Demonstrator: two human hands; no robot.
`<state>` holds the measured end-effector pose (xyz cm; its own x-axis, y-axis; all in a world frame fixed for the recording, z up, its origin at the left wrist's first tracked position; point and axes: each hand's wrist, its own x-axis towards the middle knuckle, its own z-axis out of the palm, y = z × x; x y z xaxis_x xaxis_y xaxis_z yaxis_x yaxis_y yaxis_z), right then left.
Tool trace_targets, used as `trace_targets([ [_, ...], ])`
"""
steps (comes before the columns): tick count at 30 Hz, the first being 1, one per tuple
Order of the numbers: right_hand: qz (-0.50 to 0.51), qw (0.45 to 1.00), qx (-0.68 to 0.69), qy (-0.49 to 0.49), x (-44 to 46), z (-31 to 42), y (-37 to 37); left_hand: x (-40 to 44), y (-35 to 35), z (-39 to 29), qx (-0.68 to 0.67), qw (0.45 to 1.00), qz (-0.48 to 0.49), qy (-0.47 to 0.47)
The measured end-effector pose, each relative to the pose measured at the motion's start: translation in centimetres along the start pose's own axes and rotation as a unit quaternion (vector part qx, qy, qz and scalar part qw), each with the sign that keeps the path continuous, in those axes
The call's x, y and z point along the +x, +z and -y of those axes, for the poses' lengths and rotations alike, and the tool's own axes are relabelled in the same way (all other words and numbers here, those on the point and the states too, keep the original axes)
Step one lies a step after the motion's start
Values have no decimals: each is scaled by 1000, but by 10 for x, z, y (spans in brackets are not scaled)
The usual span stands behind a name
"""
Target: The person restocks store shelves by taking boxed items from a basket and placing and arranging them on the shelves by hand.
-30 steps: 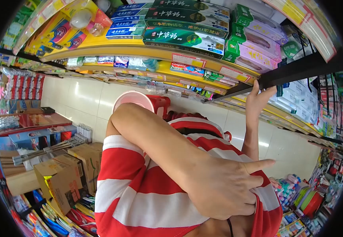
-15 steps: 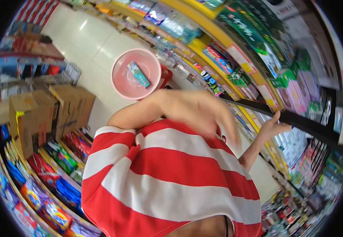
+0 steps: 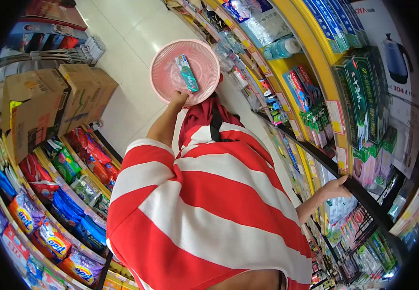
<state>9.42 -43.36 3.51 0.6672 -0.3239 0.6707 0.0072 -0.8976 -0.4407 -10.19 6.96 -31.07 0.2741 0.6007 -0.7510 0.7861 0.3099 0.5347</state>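
At the lower edge of a pink plastic basin, the fingers of my left hand are closed on the rim. A green and white toothpaste box lies inside the basin, beside some clear plastic. Over on the right, my right hand grips the edge of the black shelf post; part of its fingers is hidden. Dark green toothpaste boxes and pink boxes are stacked on the shelf above that hand.
Yellow shelf edges run down the right side. Cardboard boxes stand at left, above shelves of bagged detergent. Pale tiled floor shows around the basin. Some red shows beneath the basin's right side.
My left hand has gone from my chest to the basin rim. The view has turned down, bringing the basin and its box into sight. My right hand remains at the shelf post.
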Motion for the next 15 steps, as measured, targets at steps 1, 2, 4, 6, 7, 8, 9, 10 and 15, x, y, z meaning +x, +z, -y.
trace_targets([
  [1,4,1000,-12,7,0,4,-1,12,3,3,10,1000,1,3],
  [2,2,1000,24,10,2,-4,0,24,8,5,28,999,7,-22],
  [4,16,1000,2,25,2,-3,-6,19,14,-18,51,998,31,-32],
  [6,10,999,38,20,3,12,-3,9,25,-47,60,995,26,-73],
  [7,14,999,39,29,5,15,-2,26,37,-34,60,997,13,-54],
  [8,16,998,40,39,5,12,-3,53,56,-3,59,998,1,-35],
  [9,18,998,41,48,5,7,-5,70,73,9,57,998,-11,-15],
  [10,17,998,54,31,5,-4,-7,58,73,-2,43,998,-34,-20],
  [15,26,997,15,65,1,7,-12,68,77,2,108,992,-36,-55],
])
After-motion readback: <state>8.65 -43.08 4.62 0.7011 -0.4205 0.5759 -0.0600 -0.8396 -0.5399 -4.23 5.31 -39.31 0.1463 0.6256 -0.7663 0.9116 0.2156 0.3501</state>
